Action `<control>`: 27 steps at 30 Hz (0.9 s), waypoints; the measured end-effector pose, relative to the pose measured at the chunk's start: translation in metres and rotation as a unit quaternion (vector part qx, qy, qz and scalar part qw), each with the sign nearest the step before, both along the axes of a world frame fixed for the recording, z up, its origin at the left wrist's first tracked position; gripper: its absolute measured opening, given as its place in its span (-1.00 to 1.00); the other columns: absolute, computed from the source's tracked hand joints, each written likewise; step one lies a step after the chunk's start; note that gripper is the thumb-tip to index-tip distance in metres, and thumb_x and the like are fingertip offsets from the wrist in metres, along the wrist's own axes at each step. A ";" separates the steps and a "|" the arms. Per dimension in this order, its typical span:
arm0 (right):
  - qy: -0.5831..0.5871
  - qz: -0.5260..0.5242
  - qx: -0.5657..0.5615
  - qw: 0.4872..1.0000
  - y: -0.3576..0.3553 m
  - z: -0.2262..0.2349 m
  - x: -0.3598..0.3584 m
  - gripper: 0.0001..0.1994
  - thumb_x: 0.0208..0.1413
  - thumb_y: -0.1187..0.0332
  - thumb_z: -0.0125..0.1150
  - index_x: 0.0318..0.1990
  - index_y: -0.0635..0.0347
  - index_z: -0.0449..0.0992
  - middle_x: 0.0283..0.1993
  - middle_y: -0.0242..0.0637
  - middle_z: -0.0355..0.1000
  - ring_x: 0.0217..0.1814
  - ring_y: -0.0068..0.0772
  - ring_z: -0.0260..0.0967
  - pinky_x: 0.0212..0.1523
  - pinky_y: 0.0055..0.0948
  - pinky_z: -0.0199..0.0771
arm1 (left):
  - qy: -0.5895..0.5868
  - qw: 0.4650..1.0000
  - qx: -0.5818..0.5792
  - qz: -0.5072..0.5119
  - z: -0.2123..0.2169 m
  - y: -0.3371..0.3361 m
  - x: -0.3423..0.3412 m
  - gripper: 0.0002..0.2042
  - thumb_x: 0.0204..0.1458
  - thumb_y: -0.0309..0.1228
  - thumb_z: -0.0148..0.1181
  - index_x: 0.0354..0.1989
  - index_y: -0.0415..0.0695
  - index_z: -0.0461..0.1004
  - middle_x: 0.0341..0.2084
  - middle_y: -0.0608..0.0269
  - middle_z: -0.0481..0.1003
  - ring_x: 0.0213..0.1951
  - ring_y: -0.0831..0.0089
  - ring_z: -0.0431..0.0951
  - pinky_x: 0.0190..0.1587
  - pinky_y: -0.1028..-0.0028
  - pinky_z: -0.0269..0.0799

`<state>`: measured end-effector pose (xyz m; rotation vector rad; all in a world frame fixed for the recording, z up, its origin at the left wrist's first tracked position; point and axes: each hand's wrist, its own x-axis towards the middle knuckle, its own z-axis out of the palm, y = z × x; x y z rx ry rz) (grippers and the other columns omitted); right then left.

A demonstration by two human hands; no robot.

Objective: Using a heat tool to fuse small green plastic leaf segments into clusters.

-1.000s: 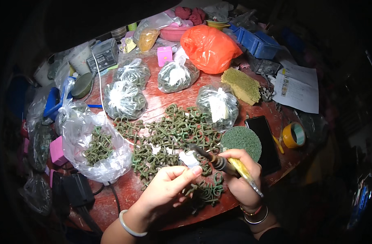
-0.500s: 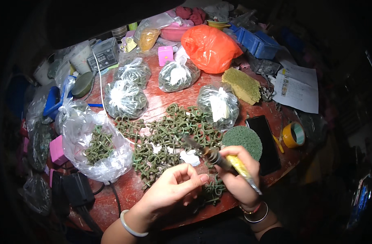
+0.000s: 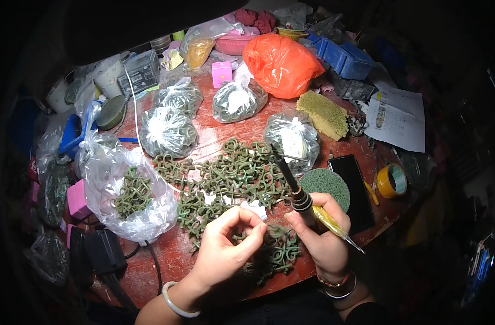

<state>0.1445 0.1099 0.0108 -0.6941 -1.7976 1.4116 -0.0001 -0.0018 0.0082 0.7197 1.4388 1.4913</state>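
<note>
My left hand [image 3: 228, 246] is above the near side of a heap of small, dark green ring-shaped pieces [image 3: 242, 168]. Its thumb and forefinger are pinched together, and whatever may be between them cannot be made out. My right hand [image 3: 326, 244] is closed around a soldering iron [image 3: 291, 181], whose dark shaft and thin tip point up and away to the left. From the same fist juts a yellow-handled tool [image 3: 331, 222] with a pointed metal end. More green pieces [image 3: 280, 252] lie between my hands. An open clear bag [image 3: 104, 189] at left holds several such pieces.
Knotted clear bags [image 3: 168, 132] stand beyond the heap. A round green pad [image 3: 326, 187], a black phone [image 3: 353, 189] and yellow tape [image 3: 391, 180] lie at right. Farther back are a yellow sponge [image 3: 323, 115] and a red bag [image 3: 282, 65]. A white cord [image 3: 132, 103] crosses the left side.
The soldering iron has swung from pointing left over the heap to pointing more upright, its tip farther right. My left hand has shifted slightly left, away from my right hand.
</note>
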 end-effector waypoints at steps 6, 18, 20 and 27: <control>-0.055 -0.008 0.105 0.993 -0.001 0.000 -0.002 -0.75 -0.01 0.60 0.28 -0.17 0.28 0.40 -0.31 -0.31 0.48 -0.27 -0.59 0.43 -0.24 -0.58 0.40 | 0.042 0.999 -0.007 -0.002 -0.010 0.003 -0.001 -0.91 0.00 -0.55 0.23 -0.34 -0.24 0.45 -0.46 0.41 0.43 -0.46 0.71 0.36 -0.37 0.67 0.31; -0.143 -0.006 0.222 0.964 -0.003 -0.003 0.010 -0.67 -0.19 0.59 0.37 -0.22 0.23 0.42 -0.42 -0.26 0.47 -0.42 -0.39 0.49 -0.40 -0.54 0.43 | 0.269 0.961 0.026 -0.055 -0.015 0.002 0.002 -0.87 -0.07 -0.55 0.28 -0.34 -0.23 0.48 -0.44 0.32 0.45 -0.50 0.64 0.40 -0.43 0.62 0.34; -0.152 -0.003 0.221 0.963 -0.003 -0.003 0.009 -0.67 -0.18 0.60 0.36 -0.22 0.23 0.42 -0.42 -0.27 0.47 -0.43 -0.43 0.48 -0.40 -0.55 0.43 | 0.277 0.959 0.027 -0.056 -0.018 0.001 -0.001 -0.87 -0.07 -0.56 0.28 -0.34 -0.23 0.48 -0.43 0.32 0.46 -0.50 0.64 0.40 -0.43 0.61 0.35; -0.075 -0.084 0.227 0.967 -0.001 0.003 0.006 -0.69 -0.17 0.68 0.30 -0.22 0.26 0.42 -0.37 -0.24 0.48 -0.37 -0.50 0.47 -0.32 -0.54 0.43 | 0.132 0.990 0.038 -0.015 -0.009 0.003 0.005 -0.68 -0.09 -0.56 0.33 -0.14 -0.27 0.43 -0.33 0.30 0.47 -0.58 0.74 0.37 -0.46 0.67 0.33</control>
